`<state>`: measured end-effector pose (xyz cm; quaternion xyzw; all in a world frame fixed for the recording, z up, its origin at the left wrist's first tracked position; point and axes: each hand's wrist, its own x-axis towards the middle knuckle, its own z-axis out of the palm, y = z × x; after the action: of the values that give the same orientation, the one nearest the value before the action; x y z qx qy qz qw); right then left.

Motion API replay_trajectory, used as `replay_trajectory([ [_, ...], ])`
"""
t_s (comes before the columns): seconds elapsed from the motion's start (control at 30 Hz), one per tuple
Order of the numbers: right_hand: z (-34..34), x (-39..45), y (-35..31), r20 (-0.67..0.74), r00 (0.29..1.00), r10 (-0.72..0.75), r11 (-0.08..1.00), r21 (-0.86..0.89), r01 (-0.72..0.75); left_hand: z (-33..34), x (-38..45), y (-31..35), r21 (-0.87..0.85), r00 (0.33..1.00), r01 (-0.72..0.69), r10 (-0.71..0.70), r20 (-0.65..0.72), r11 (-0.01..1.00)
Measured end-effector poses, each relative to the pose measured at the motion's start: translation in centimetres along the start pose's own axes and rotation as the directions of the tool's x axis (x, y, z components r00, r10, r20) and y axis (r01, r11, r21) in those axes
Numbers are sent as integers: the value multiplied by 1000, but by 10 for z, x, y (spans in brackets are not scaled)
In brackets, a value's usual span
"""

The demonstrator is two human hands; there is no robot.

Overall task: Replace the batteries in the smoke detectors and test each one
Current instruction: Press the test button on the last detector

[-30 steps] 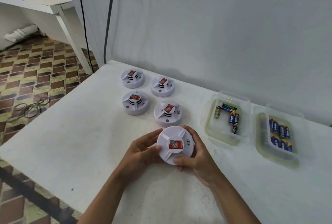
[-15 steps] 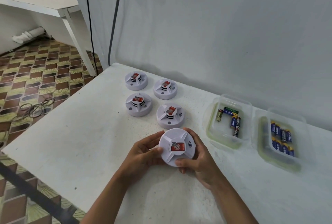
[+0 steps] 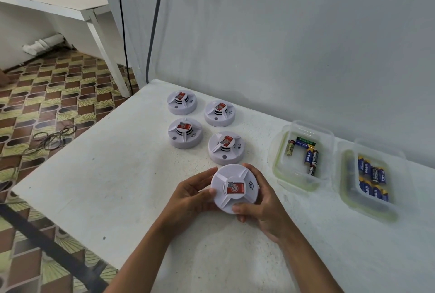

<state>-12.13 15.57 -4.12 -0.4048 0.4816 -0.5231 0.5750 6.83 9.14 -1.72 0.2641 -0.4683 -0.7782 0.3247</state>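
Smoke detector (image 3: 235, 188) gripped by rim betw left hand (image 3: 188, 195) & right hand (image 3: 263, 208), just nearside of four others; prob light, stiff, smooth plastic—hold at edges, not the center label.

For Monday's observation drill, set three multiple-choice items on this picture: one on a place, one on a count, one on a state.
1. Where do the two clear containers stand?
A. To the right of the detectors
B. On the floor
C. Stacked on a detector

2. How many smoke detectors rest on the table, not counting the held one?
A. Two
B. Four
C. Six

3. What state is the held detector in?
A. Lying in a container
B. Gripped by both hands
C. Mounted on the wall

Answers:
1 A: the near container and the far container sit on the table, right of the group.
2 B: four detectors form a square.
3 B: the left hand and right hand clasp the held detector.
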Motion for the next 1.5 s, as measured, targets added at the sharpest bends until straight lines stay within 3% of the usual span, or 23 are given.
replay_trajectory([
  [1.5, 2, -3, -4, -4, 999, 36, 999, 14, -36, -3, 1, -4, 59, 1000, 9, -8, -22, 998],
])
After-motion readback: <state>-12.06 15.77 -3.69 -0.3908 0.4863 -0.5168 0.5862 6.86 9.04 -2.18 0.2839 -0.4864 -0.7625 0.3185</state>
